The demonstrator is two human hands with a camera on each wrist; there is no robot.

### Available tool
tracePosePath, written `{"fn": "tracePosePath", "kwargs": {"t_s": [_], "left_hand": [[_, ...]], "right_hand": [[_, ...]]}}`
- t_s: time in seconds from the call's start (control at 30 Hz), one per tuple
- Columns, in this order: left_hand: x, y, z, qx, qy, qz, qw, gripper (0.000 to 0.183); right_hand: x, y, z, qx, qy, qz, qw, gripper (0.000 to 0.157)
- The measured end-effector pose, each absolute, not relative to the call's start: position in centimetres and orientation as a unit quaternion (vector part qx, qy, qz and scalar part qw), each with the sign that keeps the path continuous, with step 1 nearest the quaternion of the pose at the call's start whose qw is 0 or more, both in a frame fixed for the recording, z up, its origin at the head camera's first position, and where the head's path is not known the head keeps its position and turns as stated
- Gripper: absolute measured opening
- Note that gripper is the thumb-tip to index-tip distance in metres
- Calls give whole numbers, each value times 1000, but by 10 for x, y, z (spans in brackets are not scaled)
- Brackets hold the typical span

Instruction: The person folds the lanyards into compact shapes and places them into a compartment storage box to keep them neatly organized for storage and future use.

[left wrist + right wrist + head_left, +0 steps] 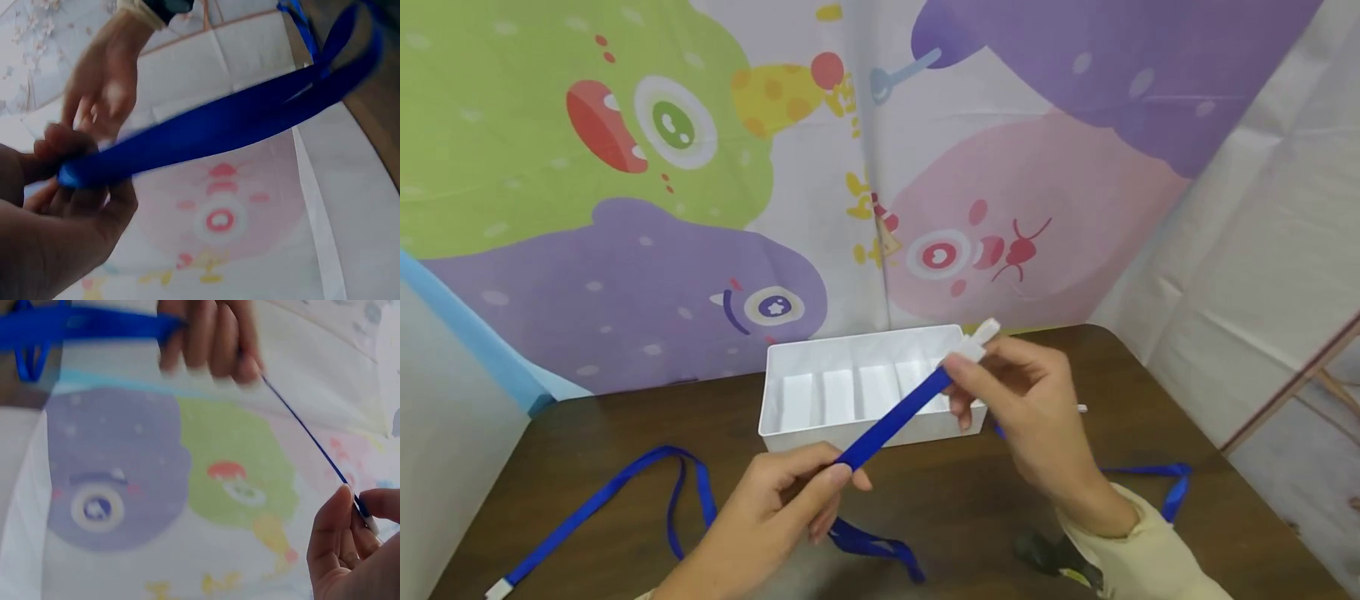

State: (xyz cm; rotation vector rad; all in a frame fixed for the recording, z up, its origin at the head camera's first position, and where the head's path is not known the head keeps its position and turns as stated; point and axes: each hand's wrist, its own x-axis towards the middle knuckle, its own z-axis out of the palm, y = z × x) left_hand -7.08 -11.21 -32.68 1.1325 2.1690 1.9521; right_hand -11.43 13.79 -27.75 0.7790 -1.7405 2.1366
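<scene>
A blue lanyard (891, 425) with a white plastic clip (979, 340) stretches taut between both hands in the head view. My right hand (1026, 400) pinches it by the clip end, above the right part of a white box. Lower and to the left, my left hand (790, 487) grips the strap between thumb and fingers. From the left hand the rest of the strap (219, 125) trails away, seen large in the left wrist view. In the right wrist view the right hand (356, 544) holds the clip end, and the strap runs thin and straight up to the left hand.
A white box (872, 437) with several compartments stands at the back of the dark wooden table (625, 417). Another blue lanyard (617, 479) lies on the left, and blue strap (1176, 492) lies at right. A cartoon-printed cloth (700, 250) hangs behind.
</scene>
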Motion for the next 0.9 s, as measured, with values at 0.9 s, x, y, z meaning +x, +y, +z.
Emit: {"fn": "tracePosePath", "kwargs": {"t_s": [0.9], "left_hand": [[-58, -178, -342, 318, 797, 504, -97, 34]], "right_hand": [[-192, 241, -281, 86, -473, 828, 288, 21]]}}
